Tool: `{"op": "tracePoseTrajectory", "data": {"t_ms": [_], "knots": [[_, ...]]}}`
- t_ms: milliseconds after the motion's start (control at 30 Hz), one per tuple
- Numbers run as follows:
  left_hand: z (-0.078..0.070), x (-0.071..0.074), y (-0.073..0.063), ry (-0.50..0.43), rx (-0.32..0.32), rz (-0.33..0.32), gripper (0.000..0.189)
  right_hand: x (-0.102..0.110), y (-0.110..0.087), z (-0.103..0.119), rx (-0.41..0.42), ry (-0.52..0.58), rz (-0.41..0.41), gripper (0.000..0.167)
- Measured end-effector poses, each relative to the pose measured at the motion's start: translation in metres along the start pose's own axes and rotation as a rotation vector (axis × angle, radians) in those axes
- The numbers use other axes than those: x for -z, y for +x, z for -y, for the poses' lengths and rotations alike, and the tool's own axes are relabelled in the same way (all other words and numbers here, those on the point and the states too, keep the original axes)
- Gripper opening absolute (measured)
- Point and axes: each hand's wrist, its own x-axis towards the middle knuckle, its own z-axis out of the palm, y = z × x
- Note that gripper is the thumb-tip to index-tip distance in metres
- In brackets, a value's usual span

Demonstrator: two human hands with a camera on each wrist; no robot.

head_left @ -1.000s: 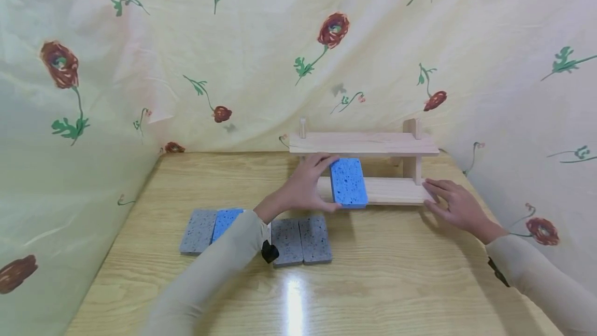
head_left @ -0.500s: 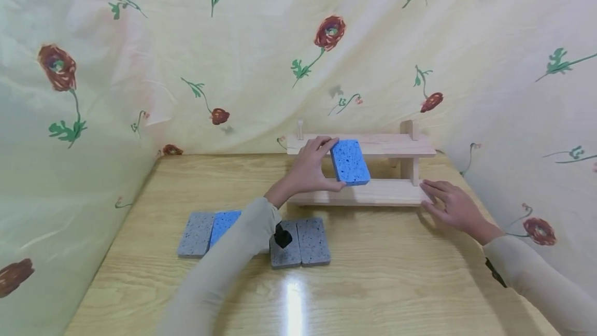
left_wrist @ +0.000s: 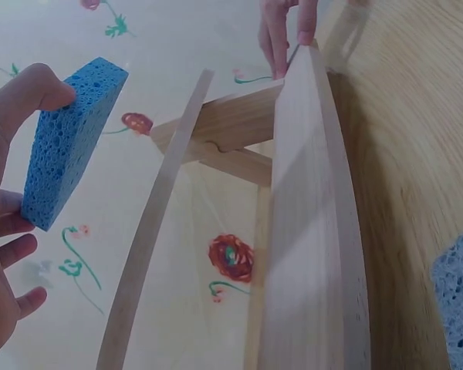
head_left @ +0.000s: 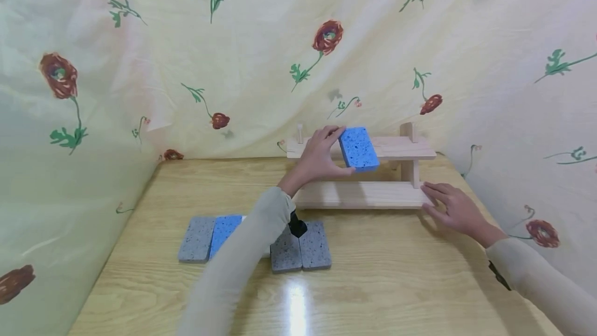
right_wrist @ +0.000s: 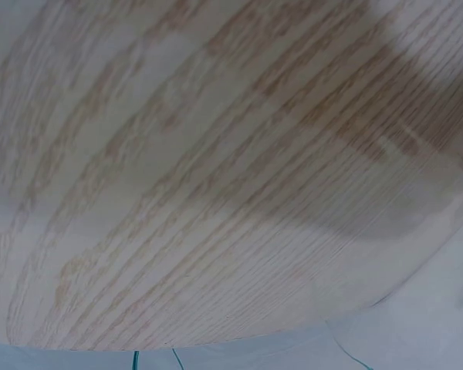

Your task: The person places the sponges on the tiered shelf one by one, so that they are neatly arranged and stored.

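A blue sponge (head_left: 359, 149) is pinched by its left edge between the thumb and fingers of my left hand (head_left: 322, 155), raised in front of the upper board of a small two-tier wooden shelf (head_left: 364, 194). The left wrist view shows the sponge (left_wrist: 73, 142) off to the side of both boards, touching neither. At the shelf's right end, my right hand (head_left: 452, 205) rests its fingertips on the lower board, fingers mostly extended. The right wrist view shows mainly the table's wood grain.
Left of the shelf's front lie a grey sponge (head_left: 197, 239), another blue sponge (head_left: 225, 233), a partly hidden white piece and two grey sponges (head_left: 314, 245) side by side on the wooden table (head_left: 382, 274). A flowered cloth (head_left: 256, 56) hangs behind and beside the table.
My left hand has lifted the blue sponge from before the lower board up to the upper board's height and slightly right. My right hand stays at the shelf's end.
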Motion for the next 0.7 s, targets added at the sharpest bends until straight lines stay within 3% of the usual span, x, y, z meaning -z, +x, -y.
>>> {"op": "tracePoseTrajectory", "data": {"t_ms": [367, 700], "knots": [[0.001, -0.01, 0.016, 0.013, 0.011, 0.021, 0.107, -0.004, 0.001, -0.001, 0.002, 0.013, -0.01, 0.053], [0.001, -0.022, 0.031, -0.004, -0.026, -0.003, 0.106, -0.002, -0.003, 0.001, -0.027, 0.007, 0.006, 0.052]]}}
